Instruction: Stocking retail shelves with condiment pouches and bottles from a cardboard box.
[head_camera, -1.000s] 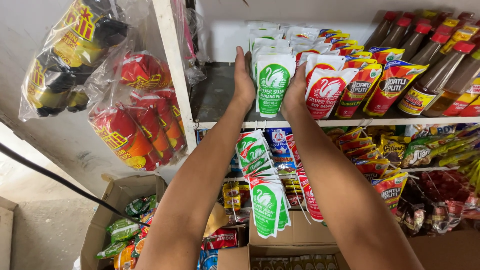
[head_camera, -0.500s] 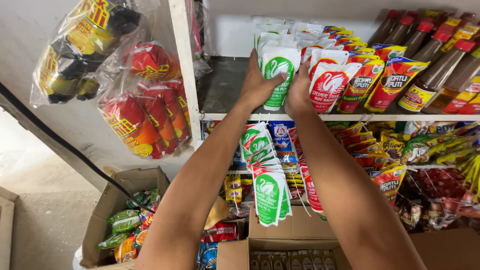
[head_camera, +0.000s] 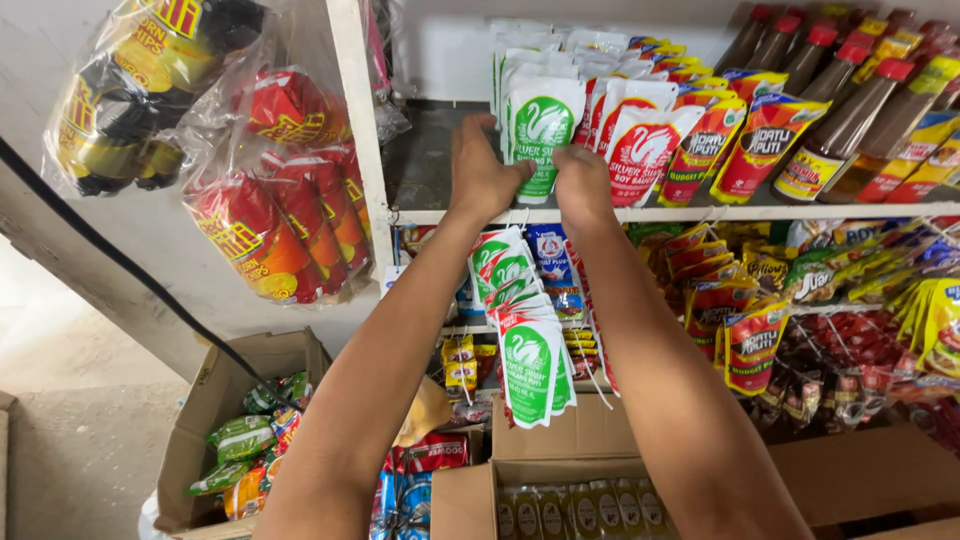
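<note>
Both arms are up at the white shelf (head_camera: 700, 212), and the green-and-white stand-up sauce pouch (head_camera: 541, 135) sits upright on it at the front of its row. The left hand (head_camera: 482, 170) presses against the pouch's left edge, fingers curled round its side. The right hand (head_camera: 583, 180) is at the pouch's lower right corner, fingers bent down onto the shelf edge beside it; whether they pinch the pouch itself I cannot tell.

Compared with a second ago, the hands have dropped: then they were raised flat on either flank of the pouch, and now both sit lower, at its base. The pouch has settled from a slight lift to standing on the shelf board.

Just right of it stands a red-and-white stand-up pouch (head_camera: 645, 145), touching its neighbours, then orange pouches (head_camera: 765, 140) and brown sauce bottles with red caps (head_camera: 850, 115) farther right. Below the shelf hangs a strip of small green-and-white sachets (head_camera: 530, 360), between the two forearms. At far left, clear bags of red snack packs (head_camera: 265, 225) hang beside the upright, and an open cardboard box (head_camera: 215, 400) of green packets sits on the floor.
</note>
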